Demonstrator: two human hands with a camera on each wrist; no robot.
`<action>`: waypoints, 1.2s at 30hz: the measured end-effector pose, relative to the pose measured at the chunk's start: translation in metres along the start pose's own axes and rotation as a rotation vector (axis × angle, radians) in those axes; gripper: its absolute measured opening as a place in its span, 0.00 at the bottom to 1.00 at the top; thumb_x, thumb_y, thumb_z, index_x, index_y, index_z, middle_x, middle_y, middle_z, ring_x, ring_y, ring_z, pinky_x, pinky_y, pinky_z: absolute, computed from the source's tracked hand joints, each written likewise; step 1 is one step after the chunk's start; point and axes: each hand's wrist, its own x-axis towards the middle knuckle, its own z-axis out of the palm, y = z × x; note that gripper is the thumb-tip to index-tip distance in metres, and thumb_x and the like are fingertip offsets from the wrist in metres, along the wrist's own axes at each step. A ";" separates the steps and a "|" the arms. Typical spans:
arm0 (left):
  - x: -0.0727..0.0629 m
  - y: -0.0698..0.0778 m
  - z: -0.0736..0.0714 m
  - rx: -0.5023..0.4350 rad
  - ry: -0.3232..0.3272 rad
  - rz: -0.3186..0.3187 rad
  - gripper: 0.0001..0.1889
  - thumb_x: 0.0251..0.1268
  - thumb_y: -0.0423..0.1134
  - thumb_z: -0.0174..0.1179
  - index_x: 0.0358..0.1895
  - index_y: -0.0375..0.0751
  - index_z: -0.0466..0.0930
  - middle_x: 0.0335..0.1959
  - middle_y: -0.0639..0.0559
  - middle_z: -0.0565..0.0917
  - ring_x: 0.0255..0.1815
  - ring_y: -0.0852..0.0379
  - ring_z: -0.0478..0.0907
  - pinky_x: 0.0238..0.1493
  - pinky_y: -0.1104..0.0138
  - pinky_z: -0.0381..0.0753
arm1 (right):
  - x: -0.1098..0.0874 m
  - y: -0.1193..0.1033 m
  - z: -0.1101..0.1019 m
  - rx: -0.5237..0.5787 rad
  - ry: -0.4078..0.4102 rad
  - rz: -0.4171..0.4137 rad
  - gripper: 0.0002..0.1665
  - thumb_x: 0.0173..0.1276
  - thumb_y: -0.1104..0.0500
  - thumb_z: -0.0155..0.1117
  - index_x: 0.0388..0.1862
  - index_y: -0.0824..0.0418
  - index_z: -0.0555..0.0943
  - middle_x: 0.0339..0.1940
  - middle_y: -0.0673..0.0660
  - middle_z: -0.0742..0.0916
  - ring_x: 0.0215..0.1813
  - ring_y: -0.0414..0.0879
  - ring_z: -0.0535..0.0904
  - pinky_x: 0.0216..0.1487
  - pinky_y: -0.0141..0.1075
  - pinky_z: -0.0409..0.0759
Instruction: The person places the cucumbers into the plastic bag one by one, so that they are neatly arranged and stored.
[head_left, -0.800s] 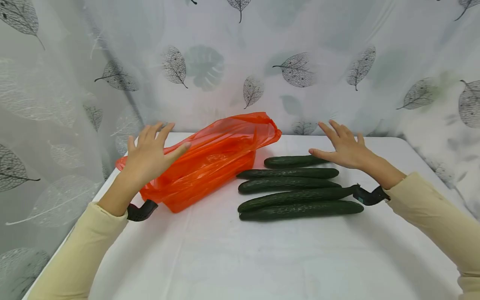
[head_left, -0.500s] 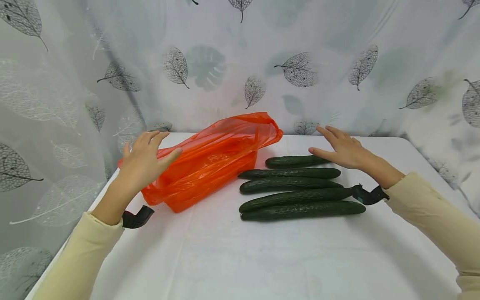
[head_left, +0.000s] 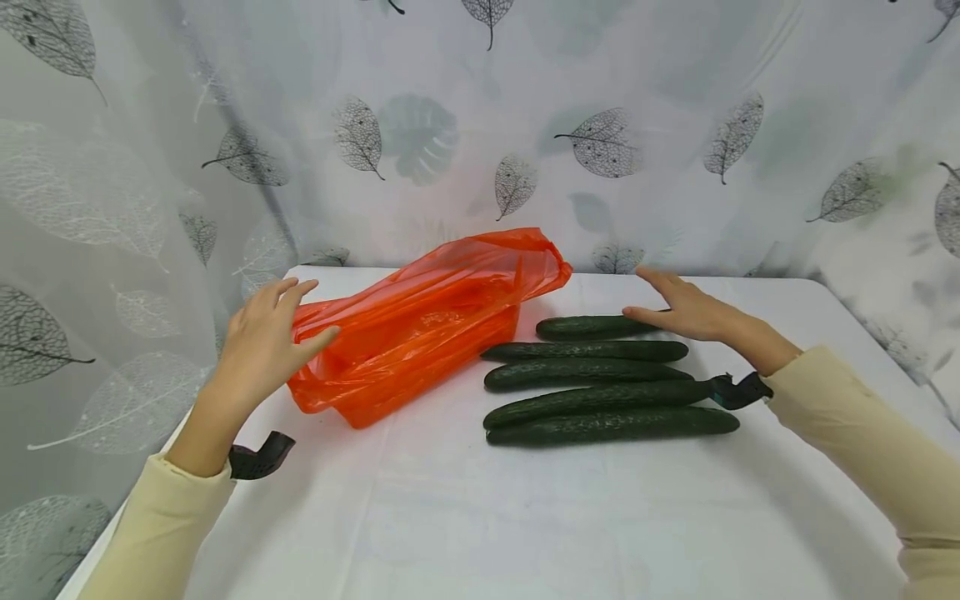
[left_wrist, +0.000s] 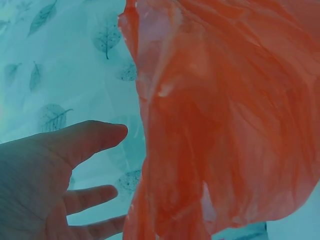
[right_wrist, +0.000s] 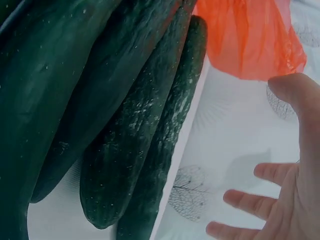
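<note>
My left hand (head_left: pixel 258 350) hovers at the left end of an orange plastic bag (head_left: pixel 420 325), fingers spread and holding nothing. The left wrist view has the thumb and fingers (left_wrist: pixel 95 142) beside the crumpled bag (left_wrist: pixel 225 120). Several long dark green cucumbers (head_left: pixel 592 375) lie side by side to the right of the bag. Above the far right end of the rearmost cucumber (head_left: pixel 585 327) is my right hand (head_left: pixel 693 312), its fingers extended and nothing in its grasp. In the right wrist view, cucumbers (right_wrist: pixel 130 150) fill the left, with the fingers (right_wrist: pixel 250 202) apart from them.
A white-covered table (head_left: pixel 480 517) carries the bag and cucumbers. Behind and to the left hangs a pale curtain (head_left: pixel 450 125) with a leaf print. A black wrist-worn device (head_left: pixel 262 456) sits at the left wrist, another black device (head_left: pixel 738 390) at the right.
My left hand has drawn left and toward me, away from the bag. The right hand's fingers have closed up and tipped slightly lower. Bag and cucumbers lie as before.
</note>
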 end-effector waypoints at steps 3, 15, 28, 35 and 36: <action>-0.003 -0.005 0.001 -0.017 0.005 -0.022 0.40 0.64 0.49 0.63 0.74 0.36 0.56 0.71 0.29 0.59 0.70 0.29 0.54 0.61 0.29 0.53 | 0.005 0.004 0.004 0.010 -0.021 -0.025 0.52 0.72 0.40 0.55 0.78 0.70 0.45 0.75 0.76 0.54 0.74 0.73 0.49 0.68 0.69 0.51; -0.010 -0.023 0.004 -0.111 -0.021 -0.140 0.52 0.65 0.58 0.59 0.79 0.40 0.35 0.74 0.28 0.49 0.69 0.25 0.56 0.54 0.27 0.62 | 0.018 0.019 0.020 0.020 -0.052 -0.071 0.47 0.73 0.46 0.57 0.75 0.75 0.50 0.73 0.78 0.57 0.73 0.73 0.51 0.69 0.67 0.53; -0.013 -0.036 0.018 -0.187 0.159 -0.070 0.31 0.66 0.46 0.63 0.69 0.39 0.67 0.61 0.30 0.72 0.57 0.32 0.69 0.52 0.34 0.72 | 0.031 0.020 0.032 -0.030 -0.093 -0.114 0.38 0.70 0.49 0.62 0.66 0.75 0.67 0.66 0.76 0.70 0.67 0.71 0.64 0.65 0.65 0.64; -0.012 -0.043 0.028 -0.266 0.291 -0.029 0.26 0.64 0.37 0.65 0.65 0.36 0.73 0.59 0.31 0.74 0.56 0.33 0.71 0.55 0.36 0.71 | 0.040 0.023 0.037 0.002 -0.032 -0.164 0.33 0.64 0.55 0.69 0.62 0.74 0.72 0.61 0.73 0.77 0.59 0.70 0.74 0.60 0.62 0.72; -0.011 -0.043 0.029 -0.275 0.307 -0.027 0.26 0.64 0.37 0.65 0.64 0.36 0.73 0.58 0.32 0.75 0.56 0.33 0.71 0.54 0.37 0.72 | 0.041 0.023 0.038 0.013 -0.029 -0.172 0.33 0.64 0.56 0.70 0.61 0.74 0.73 0.60 0.73 0.77 0.59 0.70 0.75 0.60 0.61 0.72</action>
